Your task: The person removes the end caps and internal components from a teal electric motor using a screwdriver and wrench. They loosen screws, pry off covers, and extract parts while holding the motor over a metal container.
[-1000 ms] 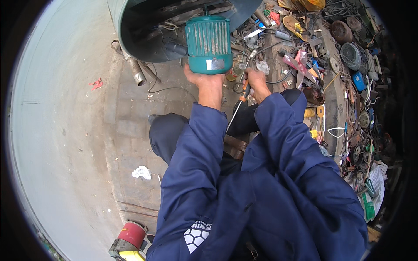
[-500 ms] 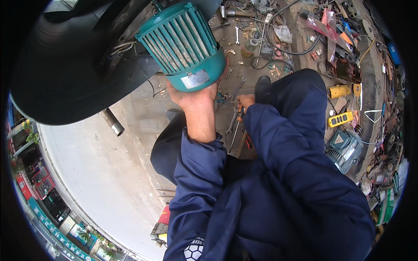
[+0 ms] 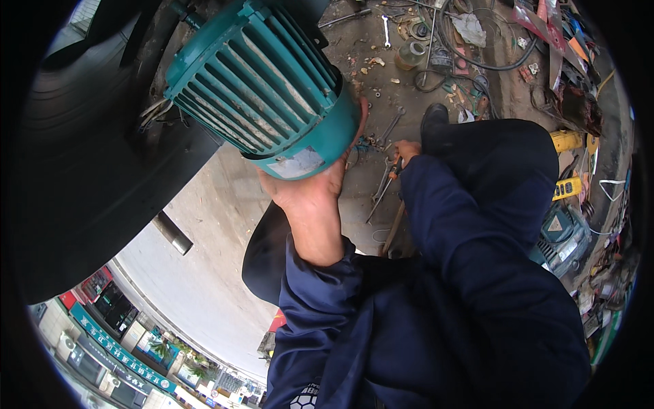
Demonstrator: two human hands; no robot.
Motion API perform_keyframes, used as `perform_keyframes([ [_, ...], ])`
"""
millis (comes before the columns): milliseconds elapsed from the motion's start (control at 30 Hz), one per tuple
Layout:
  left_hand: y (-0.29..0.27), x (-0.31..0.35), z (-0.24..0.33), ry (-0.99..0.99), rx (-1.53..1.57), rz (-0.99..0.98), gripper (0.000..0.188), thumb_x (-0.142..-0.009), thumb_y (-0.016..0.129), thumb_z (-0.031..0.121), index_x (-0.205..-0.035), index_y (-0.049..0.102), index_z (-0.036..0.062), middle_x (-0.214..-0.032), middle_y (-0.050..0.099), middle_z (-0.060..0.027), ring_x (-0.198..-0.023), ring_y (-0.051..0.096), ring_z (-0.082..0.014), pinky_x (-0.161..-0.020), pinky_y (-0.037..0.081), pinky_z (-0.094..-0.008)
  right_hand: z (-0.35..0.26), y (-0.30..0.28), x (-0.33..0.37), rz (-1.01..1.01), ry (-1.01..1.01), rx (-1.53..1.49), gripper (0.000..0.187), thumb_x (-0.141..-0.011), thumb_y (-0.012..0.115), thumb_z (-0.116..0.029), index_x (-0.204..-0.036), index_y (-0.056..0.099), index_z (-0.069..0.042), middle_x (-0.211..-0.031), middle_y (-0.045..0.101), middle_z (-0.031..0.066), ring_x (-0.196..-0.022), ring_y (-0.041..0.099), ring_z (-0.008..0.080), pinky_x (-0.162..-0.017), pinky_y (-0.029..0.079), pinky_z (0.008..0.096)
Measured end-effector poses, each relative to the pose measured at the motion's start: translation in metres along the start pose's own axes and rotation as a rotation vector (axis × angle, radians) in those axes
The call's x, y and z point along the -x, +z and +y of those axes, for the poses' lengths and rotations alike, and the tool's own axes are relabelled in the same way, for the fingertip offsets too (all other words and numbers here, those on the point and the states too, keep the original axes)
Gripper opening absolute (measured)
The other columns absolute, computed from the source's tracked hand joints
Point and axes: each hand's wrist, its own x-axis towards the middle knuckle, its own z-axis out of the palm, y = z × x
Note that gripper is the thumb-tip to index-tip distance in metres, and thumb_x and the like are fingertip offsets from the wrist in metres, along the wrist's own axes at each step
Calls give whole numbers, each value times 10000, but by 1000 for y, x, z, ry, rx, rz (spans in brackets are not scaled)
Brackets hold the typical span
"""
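A green electric motor (image 3: 252,82) with a ribbed housing and a worn label fills the upper middle of the view. My left hand (image 3: 306,198) grips its rounded lower end from beneath, palm against the casing and fingers partly hidden behind it. Farther right and lower, my right hand (image 3: 409,151) is closed around a screwdriver (image 3: 396,168) with an orange and black handle, its long shaft slanting down. Wrenches (image 3: 381,178) lie on the ground beside that hand. A large black curved surface (image 3: 88,198) stands left of the motor.
A metal pipe end (image 3: 173,235) juts out below the black surface. Beyond my knees lie an open-ended wrench (image 3: 387,31), a glass jar (image 3: 411,54) and cables. At right are a yellow control pendant (image 3: 567,188), another motor (image 3: 562,235) and piled scrap.
The motor now appears larger and farther to the left, still in my left hand. My right hand and the screwdriver sit slightly farther right in view. The whole view has shifted.
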Motion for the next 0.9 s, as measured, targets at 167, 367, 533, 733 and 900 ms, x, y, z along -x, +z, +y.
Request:
perform_keyframes([
  [167,-5,-2,3,-43,31,-114,802,-1070,156,697,-1643,390,187,-1670,382,-209,-1531,350,-490,-1200,239,-824,-17,-16,8,-100,-113,-122,106,-906,706,-77,-862,668,11,-705,639,148,-509,598,288,-480,483,441],
  [367,-12,-2,3,-13,41,-231,856,-1041,66,729,-1656,370,218,-1698,333,-210,-1533,333,-510,-1176,243,-854,-150,-3,136,10,-340,-156,126,-933,682,-121,-967,678,0,-744,648,116,-535,600,246,-496,489,401],
  [533,-7,3,2,5,16,-269,759,-1047,106,625,-1622,444,264,-1697,373,-173,-1533,335,-514,-1170,231,-857,-255,-22,317,-333,-871,43,346,-1023,675,-286,-1183,690,21,-872,671,52,-554,578,119,-497,460,299],
  [733,-8,-5,6,121,63,-127,662,-1069,220,460,-1514,560,106,-1576,552,-149,-1441,519,-385,-1198,390,-654,-312,-11,438,-686,-1120,568,726,-952,776,-577,-1251,677,77,-844,689,84,-539,591,110,-454,449,295],
  [900,-17,-21,18,452,-209,-146,505,-1100,283,253,-1422,561,-20,-1470,612,-198,-1328,614,-360,-1119,516,-521,-315,24,428,-921,-1060,593,797,-904,783,-675,-1219,683,51,-817,668,66,-581,599,111,-476,451,272],
])
